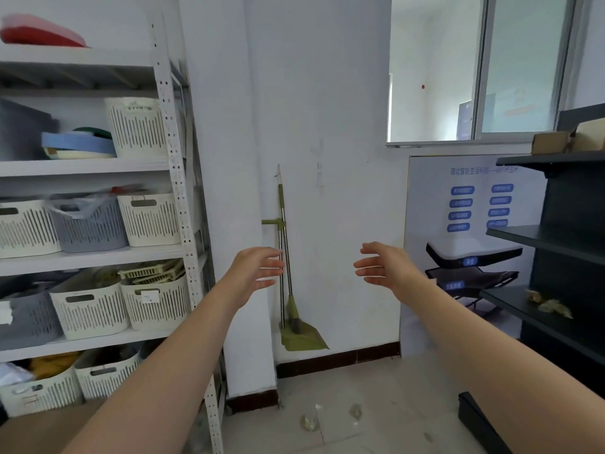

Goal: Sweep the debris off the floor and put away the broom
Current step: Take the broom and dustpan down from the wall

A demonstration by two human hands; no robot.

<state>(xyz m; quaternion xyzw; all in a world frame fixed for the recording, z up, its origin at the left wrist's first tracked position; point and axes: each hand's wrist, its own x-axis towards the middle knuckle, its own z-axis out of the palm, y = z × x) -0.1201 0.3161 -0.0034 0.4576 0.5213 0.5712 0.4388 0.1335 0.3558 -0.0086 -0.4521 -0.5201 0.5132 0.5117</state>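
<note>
A white wall filled the middle of the view, with a white shelf rack of slotted baskets to its left and a dark shelf unit to its right. On the pale floor, a green broom stood upright against the wall, clipped beside its dustpan. The left hand reached in front of the broom's poles, grip released, fingers straight; contact could not be told. The right hand hung well apart to the right, grip also released. Small clear debris lay on the floor near the rack's foot.
</note>
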